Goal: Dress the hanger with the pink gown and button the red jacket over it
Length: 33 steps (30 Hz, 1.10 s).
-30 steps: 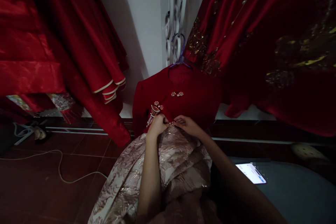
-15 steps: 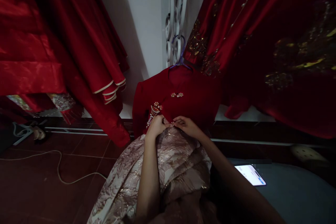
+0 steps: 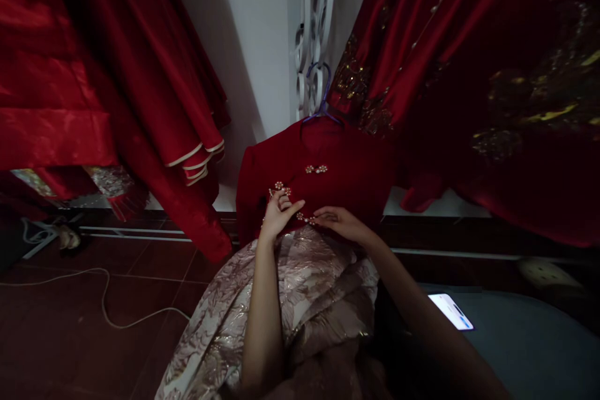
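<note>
A dark red jacket [image 3: 360, 169] hangs on a purple hanger [image 3: 323, 109], with a beaded clasp [image 3: 316, 169] at its chest. My left hand [image 3: 277, 217] is over the jacket's left side, thumb apart from the bent fingers. It partly covers a beaded ornament [image 3: 280, 186]. Lower on the front, a second beaded clasp [image 3: 305, 219] lies between my hands. The fingers of my right hand [image 3: 342, 223] are stretched out beside its right end; whether they touch it is hard to tell. Below hangs a pale pink patterned brocade fabric [image 3: 309, 275].
Red garments [image 3: 164, 75] hang on the left, and gold-embroidered red garments [image 3: 403, 56] on the right. A lit phone [image 3: 450, 311] lies on a grey-blue surface [image 3: 525, 337]. A white cable [image 3: 107, 300] crosses the tiled floor. A pale perforated shoe [image 3: 546, 275] is at the right.
Both hands have come off the middle of the jacket front. My left hand has lifted slightly up and left, its fingers spreading. My right hand has shifted a little right, and the lower clasp now shows.
</note>
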Each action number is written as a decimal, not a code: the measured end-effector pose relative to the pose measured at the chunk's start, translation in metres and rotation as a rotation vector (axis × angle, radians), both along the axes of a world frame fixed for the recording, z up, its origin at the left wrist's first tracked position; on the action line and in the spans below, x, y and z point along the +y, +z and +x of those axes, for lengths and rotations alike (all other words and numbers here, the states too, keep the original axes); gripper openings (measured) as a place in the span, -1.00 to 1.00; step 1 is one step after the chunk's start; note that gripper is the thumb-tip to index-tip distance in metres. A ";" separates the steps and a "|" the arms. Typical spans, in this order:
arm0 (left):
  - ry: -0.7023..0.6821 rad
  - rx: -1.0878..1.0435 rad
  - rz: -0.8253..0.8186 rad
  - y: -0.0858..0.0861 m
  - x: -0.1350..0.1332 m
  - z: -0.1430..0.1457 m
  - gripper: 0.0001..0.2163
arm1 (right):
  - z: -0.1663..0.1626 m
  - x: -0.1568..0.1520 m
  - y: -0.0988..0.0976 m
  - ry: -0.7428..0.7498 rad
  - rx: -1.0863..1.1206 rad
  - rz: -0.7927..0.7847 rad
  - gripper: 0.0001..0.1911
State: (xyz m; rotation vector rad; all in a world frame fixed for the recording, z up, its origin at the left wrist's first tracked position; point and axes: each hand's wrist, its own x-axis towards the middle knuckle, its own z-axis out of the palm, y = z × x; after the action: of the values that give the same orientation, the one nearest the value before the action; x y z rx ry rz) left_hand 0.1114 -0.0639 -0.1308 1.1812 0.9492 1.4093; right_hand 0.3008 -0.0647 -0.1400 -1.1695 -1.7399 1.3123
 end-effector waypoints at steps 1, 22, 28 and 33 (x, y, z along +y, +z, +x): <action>0.007 -0.064 -0.024 0.002 -0.001 -0.002 -0.54 | 0.000 -0.001 0.001 0.002 -0.001 -0.009 -0.71; -0.150 0.706 0.037 -0.002 -0.010 -0.014 -0.71 | -0.008 -0.001 -0.004 -0.025 -0.006 0.020 -0.69; -0.187 0.612 -0.017 -0.005 -0.007 -0.012 -0.66 | -0.010 -0.002 -0.005 -0.010 0.010 0.010 -0.66; -0.144 0.561 -0.031 -0.009 -0.005 -0.011 -0.61 | -0.009 -0.003 0.000 -0.031 0.017 -0.019 -0.63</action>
State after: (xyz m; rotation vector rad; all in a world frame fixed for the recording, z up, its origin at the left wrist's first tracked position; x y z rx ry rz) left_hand 0.1008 -0.0693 -0.1393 1.6280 1.2316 0.9554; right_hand 0.2917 -0.0677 -0.1399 -1.1876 -1.6943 1.3196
